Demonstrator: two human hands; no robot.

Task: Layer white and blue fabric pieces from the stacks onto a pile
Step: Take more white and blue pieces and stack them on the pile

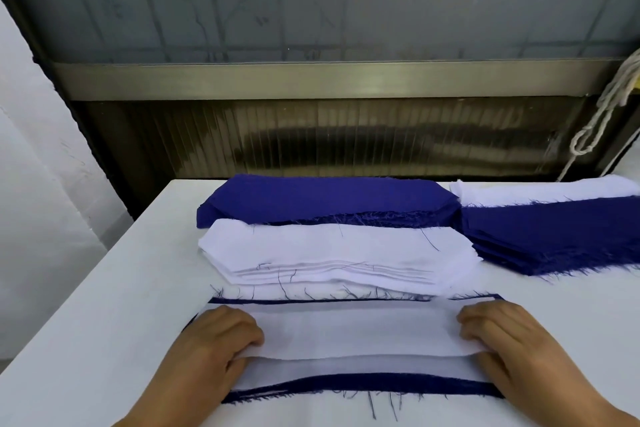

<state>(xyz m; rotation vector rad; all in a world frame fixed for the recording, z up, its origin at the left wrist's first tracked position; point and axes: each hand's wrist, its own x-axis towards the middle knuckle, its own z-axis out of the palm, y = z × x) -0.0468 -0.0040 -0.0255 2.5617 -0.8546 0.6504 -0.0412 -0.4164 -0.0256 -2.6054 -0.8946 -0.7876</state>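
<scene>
Tabletop (86,322): white piece (356,333) between hands.

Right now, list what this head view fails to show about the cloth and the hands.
- Pile: number of layers, hidden under the top white piece.
- Right blue stack: its far end, cut off by the frame edge.
- Left hand and right hand: the cloth ends beneath them, covered.

White table (86,340); knotted cord (602,111) hanging right; metal rail (311,80) behind.

Pile (360,340) nearest, two stacks (332,253) behind, another (554,236) right
</scene>
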